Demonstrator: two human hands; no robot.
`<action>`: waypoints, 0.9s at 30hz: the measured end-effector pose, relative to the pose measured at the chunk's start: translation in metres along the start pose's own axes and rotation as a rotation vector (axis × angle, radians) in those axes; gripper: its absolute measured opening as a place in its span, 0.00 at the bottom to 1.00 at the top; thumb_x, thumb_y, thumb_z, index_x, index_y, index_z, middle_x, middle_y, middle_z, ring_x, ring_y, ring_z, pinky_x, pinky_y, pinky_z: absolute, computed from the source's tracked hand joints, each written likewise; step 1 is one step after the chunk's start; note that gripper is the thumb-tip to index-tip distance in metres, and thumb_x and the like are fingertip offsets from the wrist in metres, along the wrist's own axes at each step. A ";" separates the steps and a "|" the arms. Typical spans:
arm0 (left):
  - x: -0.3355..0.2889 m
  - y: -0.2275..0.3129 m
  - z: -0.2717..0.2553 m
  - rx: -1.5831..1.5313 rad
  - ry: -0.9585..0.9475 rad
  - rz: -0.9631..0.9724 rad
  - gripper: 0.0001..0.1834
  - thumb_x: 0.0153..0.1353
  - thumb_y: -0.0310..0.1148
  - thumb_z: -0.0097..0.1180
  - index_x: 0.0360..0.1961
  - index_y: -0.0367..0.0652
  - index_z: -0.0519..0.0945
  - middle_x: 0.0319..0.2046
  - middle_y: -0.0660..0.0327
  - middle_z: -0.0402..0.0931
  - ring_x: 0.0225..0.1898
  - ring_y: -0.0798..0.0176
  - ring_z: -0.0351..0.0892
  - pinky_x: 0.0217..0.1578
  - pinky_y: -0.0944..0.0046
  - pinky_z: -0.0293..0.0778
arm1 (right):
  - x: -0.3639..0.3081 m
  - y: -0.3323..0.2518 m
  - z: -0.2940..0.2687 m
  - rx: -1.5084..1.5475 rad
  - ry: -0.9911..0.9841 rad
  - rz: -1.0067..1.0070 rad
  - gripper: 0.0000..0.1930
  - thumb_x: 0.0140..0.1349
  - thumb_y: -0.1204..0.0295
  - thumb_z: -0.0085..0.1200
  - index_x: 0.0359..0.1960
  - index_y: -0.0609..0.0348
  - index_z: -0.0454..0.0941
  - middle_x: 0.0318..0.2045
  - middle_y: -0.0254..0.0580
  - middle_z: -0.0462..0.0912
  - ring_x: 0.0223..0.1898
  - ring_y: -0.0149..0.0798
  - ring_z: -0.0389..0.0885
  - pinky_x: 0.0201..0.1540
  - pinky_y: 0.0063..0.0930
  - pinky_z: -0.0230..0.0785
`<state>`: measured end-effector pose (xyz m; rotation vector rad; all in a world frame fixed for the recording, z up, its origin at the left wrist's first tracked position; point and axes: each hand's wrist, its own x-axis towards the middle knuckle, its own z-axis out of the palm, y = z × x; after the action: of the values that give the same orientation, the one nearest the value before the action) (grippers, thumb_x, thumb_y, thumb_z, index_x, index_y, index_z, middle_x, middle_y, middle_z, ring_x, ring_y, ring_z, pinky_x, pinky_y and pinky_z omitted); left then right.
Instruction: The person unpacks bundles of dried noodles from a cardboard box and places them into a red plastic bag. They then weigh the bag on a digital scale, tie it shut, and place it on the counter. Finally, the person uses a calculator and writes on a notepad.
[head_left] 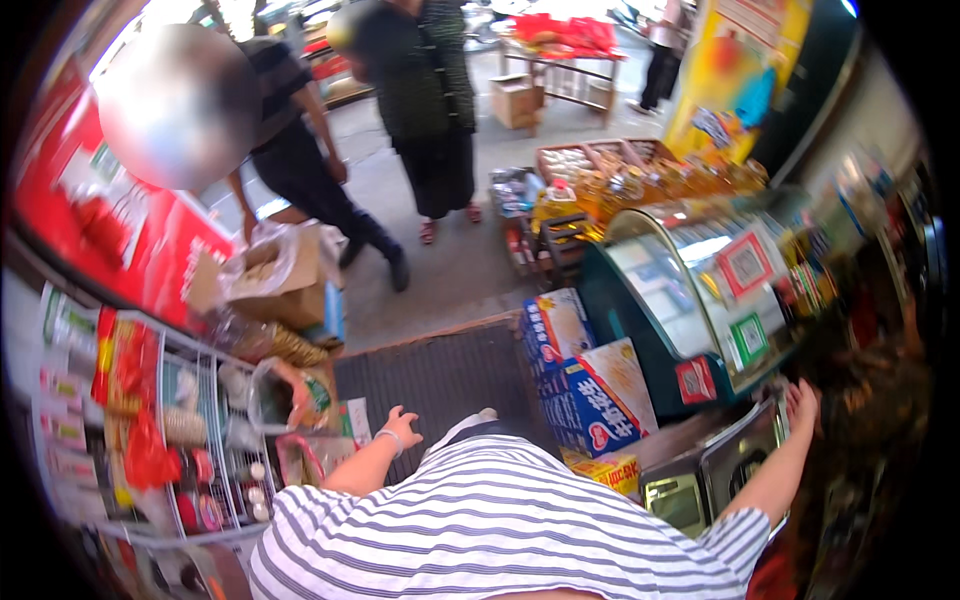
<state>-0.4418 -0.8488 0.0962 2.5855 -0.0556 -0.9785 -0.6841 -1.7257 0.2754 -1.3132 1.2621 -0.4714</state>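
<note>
My left hand [402, 428] hangs beside my hip with its fingers apart, holding nothing; a bracelet circles the wrist. Nearest to it are a clear plastic bag [285, 392] and other goods by a white wire rack [205, 385]. Out to the right, my right hand [802, 408] reaches to the edge of a silvery metal case [745, 450] with a dark front. Its fingers look stretched out at that edge, and I see nothing held in them. Whether they press on the metal is hard to tell.
Blue cartons [605, 395] stand beside a green-based glass display counter [650, 290]. Oil bottles [625, 190] line up beyond it. A dark ribbed mat [440, 375] covers the floor ahead. Two people stand past it, one by an open cardboard box [280, 285].
</note>
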 end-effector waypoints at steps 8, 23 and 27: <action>-0.032 -0.021 0.037 0.029 -0.053 -0.082 0.31 0.41 0.45 0.63 0.51 0.55 0.74 0.63 0.44 0.47 0.61 0.44 0.58 0.59 0.57 0.61 | 0.011 0.009 0.033 0.119 -0.039 0.022 0.15 0.57 0.56 0.52 0.43 0.45 0.74 0.31 0.29 0.78 0.25 0.25 0.72 0.25 0.20 0.61; 0.047 -0.062 0.041 -0.013 -0.149 0.205 0.25 0.48 0.45 0.60 0.49 0.56 0.77 0.59 0.44 0.56 0.61 0.44 0.57 0.60 0.57 0.56 | -0.053 -0.012 0.070 0.295 -0.008 -0.148 0.12 0.58 0.60 0.53 0.40 0.49 0.75 0.29 0.32 0.79 0.27 0.25 0.76 0.28 0.16 0.66; 0.056 -0.032 0.031 -0.034 -0.220 0.231 0.24 0.48 0.45 0.60 0.49 0.56 0.77 0.58 0.45 0.58 0.60 0.45 0.58 0.59 0.57 0.57 | -0.072 -0.012 0.050 0.277 0.081 -0.124 0.10 0.60 0.62 0.49 0.41 0.47 0.75 0.30 0.30 0.79 0.26 0.23 0.74 0.25 0.17 0.64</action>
<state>-0.4223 -0.8383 0.0273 2.3647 -0.3831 -1.1576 -0.6605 -1.6455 0.3045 -1.1496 1.1387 -0.7663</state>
